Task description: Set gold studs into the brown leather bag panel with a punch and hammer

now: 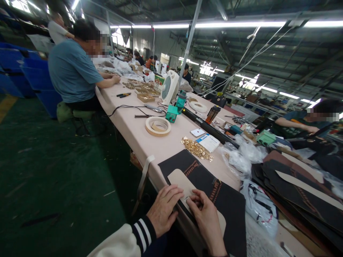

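Light, steady pressure seemed best as the left hand (164, 208), fingers extended, and right hand (205, 213), fingers curled, any grip impossible to tell, touched the beige, round-cornered flat panel (180, 180) beneath them, over a black, brown-patterned sheet (232, 207).

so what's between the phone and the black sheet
In the head view, the gold pieces lie between the phone and the black sheet, with the booklet beside them.

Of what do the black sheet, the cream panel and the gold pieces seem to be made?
Black sheet: perhaps leather or imitation leather, by its matte, smooth-looking face.
Cream panel: possibly card or stiff lining; plain, matte, lying flat.
Gold pieces: probably polished metal, by their bright glints.
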A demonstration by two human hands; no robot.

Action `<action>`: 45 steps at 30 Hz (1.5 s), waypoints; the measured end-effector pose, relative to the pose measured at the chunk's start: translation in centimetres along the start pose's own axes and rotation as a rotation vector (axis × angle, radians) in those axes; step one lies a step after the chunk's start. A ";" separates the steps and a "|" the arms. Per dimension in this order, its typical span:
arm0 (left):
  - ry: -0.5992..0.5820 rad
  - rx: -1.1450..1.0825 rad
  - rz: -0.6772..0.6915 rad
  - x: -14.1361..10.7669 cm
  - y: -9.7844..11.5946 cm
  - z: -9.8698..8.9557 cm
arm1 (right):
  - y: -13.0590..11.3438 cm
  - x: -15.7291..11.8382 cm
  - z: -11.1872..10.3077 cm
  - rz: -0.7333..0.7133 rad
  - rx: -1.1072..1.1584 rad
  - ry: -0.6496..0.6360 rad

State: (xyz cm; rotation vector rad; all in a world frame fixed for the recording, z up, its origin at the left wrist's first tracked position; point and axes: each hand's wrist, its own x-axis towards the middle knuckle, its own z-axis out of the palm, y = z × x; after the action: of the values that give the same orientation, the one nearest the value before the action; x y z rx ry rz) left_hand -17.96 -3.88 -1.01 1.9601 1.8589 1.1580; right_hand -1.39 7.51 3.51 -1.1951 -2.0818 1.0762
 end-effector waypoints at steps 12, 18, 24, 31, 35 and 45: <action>0.006 0.034 0.012 -0.1 -0.1 0.2 | -0.3 1.2 0.2 0.019 -0.337 0.094; 0.003 0.164 0.052 -0.4 -0.1 0.5 | 0.3 0.8 0.5 -0.019 -0.306 0.084; 0.001 0.195 0.021 -1.1 0.2 0.7 | 1.7 -0.8 0.4 -0.136 -0.278 0.103; 0.012 0.102 -0.025 -1.5 0.3 1.1 | 4.9 -3.8 0.4 -0.327 -0.591 0.084; 0.066 -0.027 -0.047 -1.7 0.0 0.5 | 4.6 -4.6 0.6 -0.287 -0.793 0.029; 0.378 -0.229 -0.271 -1.9 -2.3 -2.4 | -0.8 -4.4 -0.9 -0.076 -0.953 -0.022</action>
State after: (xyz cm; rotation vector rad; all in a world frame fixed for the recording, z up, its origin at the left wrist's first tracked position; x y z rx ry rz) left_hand -21.07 -5.99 -1.62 1.3899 1.9765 1.6498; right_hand 1.01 3.81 4.47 -1.4621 -2.7146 -0.0137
